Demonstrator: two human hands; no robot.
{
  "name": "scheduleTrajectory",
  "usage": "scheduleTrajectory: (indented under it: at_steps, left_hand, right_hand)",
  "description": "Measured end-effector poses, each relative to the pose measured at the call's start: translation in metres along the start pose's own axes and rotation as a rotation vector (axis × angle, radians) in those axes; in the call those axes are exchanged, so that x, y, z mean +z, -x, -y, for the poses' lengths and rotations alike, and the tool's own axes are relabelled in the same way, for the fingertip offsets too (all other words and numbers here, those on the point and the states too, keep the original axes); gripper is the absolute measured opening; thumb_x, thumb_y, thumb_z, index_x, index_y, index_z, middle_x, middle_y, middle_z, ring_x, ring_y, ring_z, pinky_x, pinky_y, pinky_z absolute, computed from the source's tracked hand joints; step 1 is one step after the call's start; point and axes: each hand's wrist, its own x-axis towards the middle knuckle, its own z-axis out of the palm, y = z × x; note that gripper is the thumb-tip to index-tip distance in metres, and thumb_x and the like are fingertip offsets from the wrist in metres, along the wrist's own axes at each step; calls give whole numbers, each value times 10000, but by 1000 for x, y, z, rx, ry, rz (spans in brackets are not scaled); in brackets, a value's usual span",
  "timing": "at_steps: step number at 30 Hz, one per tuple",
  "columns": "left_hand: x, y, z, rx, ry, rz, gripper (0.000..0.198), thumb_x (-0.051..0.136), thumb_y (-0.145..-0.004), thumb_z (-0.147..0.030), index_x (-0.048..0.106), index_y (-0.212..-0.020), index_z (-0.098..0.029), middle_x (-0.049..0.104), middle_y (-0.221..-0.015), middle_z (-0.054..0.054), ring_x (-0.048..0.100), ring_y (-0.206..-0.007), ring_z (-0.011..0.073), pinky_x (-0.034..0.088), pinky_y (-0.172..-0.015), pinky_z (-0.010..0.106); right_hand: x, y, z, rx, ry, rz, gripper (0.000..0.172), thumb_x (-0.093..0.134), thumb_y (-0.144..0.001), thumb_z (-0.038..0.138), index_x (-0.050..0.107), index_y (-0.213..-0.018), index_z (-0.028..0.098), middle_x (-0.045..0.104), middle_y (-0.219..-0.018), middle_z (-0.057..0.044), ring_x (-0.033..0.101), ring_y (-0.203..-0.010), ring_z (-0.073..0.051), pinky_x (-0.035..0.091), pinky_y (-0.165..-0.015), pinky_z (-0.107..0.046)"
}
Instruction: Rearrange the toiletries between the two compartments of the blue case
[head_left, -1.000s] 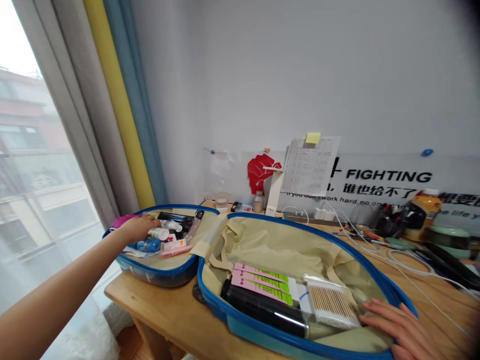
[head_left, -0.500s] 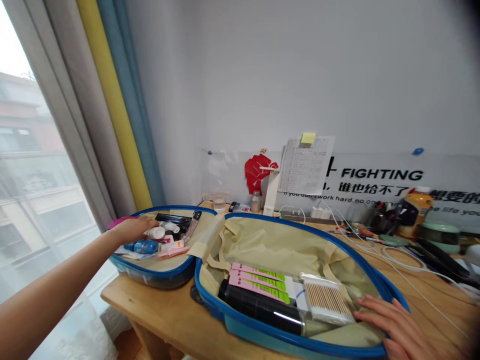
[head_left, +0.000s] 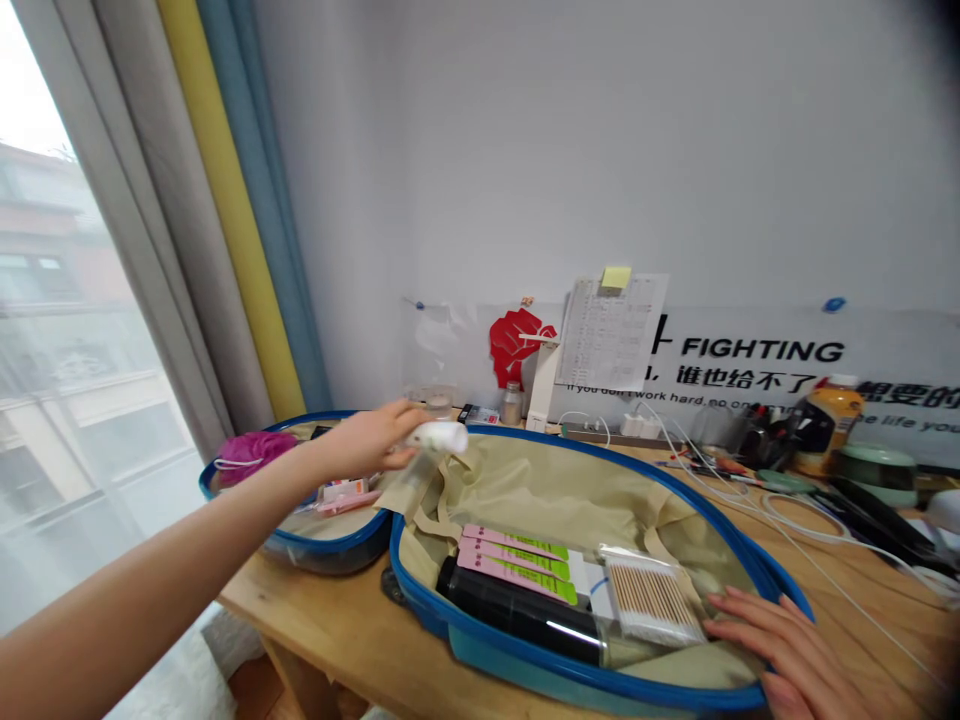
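Observation:
My left hand is closed around a small white bottle, held above the hinge of an open blue-rimmed case. Motion smears the bottle, so its label cannot be read. At the case's right front rim rests my right hand, fingers stretched out, holding nothing. Close to those fingertips lies a clear pack of cotton swabs. Pink and green sachets lie on a black cylinder in the same half. The left half holds a purple mesh puff and a pink tube, partly behind my left arm.
The case stands on a wooden desk. Behind it are a glass jar, a white lamp and a power strip. White cables, an orange-capped bottle and pens crowd the right. A curtained window is on the left.
My left hand has lifted the white bottle out of the case's left half and carried it right, toward the hinge. The purple puff is now more visible. My right hand has barely moved.

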Motion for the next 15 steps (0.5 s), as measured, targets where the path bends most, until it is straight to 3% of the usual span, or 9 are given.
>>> scheduleTrajectory:
  at_steps: [4,7,12,15]
  left_hand:
    - [25,-52,-52,253,92,138,450,527,-827,-324,475,-1265,-238,533,-1206,67,583,-1021,207,448,-858,271]
    - [51,-86,-74,288,133,273,468,570,-806,-322,499,-1257,-218,560,-1223,81,576,-1064,225,442,-896,289]
    - [85,-111,-86,252,137,500,470,590,-792,-289,530,-1254,-227,562,-1299,86,552,-1151,245,430,-944,322]
    - [98,-113,-86,241,142,555,482,608,-774,-305,549,-1246,-229,577,-1291,90,565,-1141,256,448,-919,329]
  right_hand:
    - [-3,-5,4,-1,21,-10,301,382,-923,374,655,-941,249,696,-998,-31,637,-952,-199,406,-942,-362]
    - [-5,-3,4,19,33,21,315,373,-920,370,665,-948,256,701,-1007,-35,647,-943,-206,423,-951,-384]
    - [-4,4,0,24,32,73,313,383,-907,349,674,-978,259,692,-1065,-41,647,-977,-216,433,-976,-405]
    - [-4,5,-1,39,22,77,312,395,-899,354,686,-970,266,696,-1060,-41,650,-976,-222,448,-964,-405]
